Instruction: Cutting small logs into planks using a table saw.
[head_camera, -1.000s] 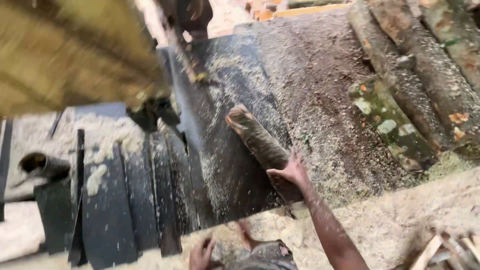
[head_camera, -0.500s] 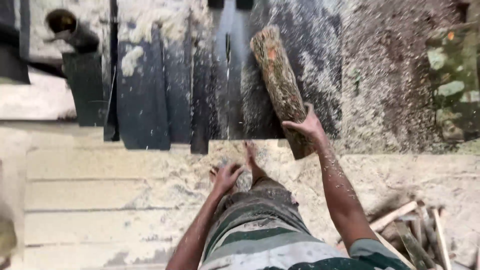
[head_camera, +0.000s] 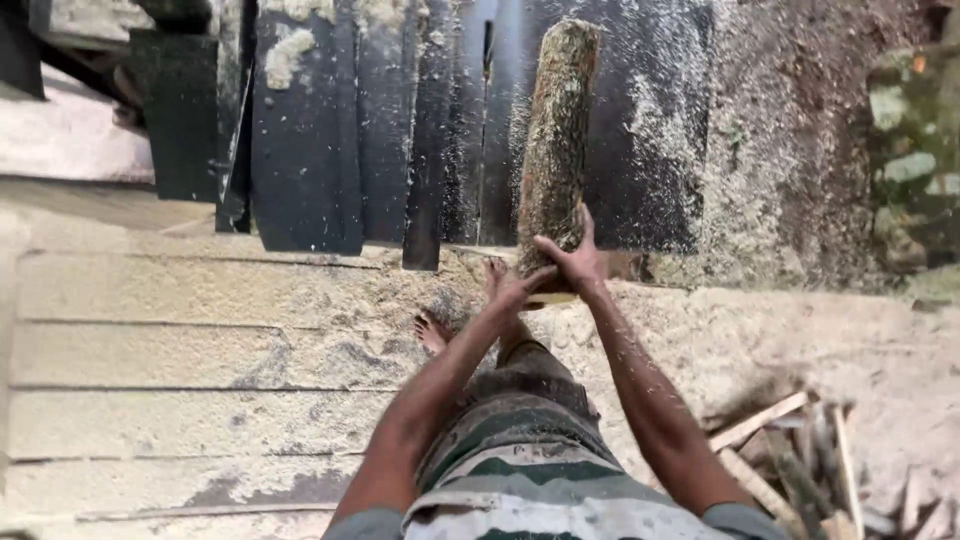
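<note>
Now both hands grasp the log's (head_camera: 555, 140) near end: left hand (head_camera: 515, 287) has joined right hand (head_camera: 572, 262), squaring it beside the blade slot (head_camera: 487, 130).

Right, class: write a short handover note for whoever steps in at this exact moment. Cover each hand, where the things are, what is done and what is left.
Right hand: gripping the near end of the rough brown bark-covered log.
Left hand: on the same end, just below the right.
The log lies lengthwise on the dark, sawdust-strewn saw table, beside the thin upright blade.
Done: log lined up along the table, both hands on it.
Left: no cut shows in the log; it looks whole.
Pale wood offcuts lie on the floor to the right.
</note>
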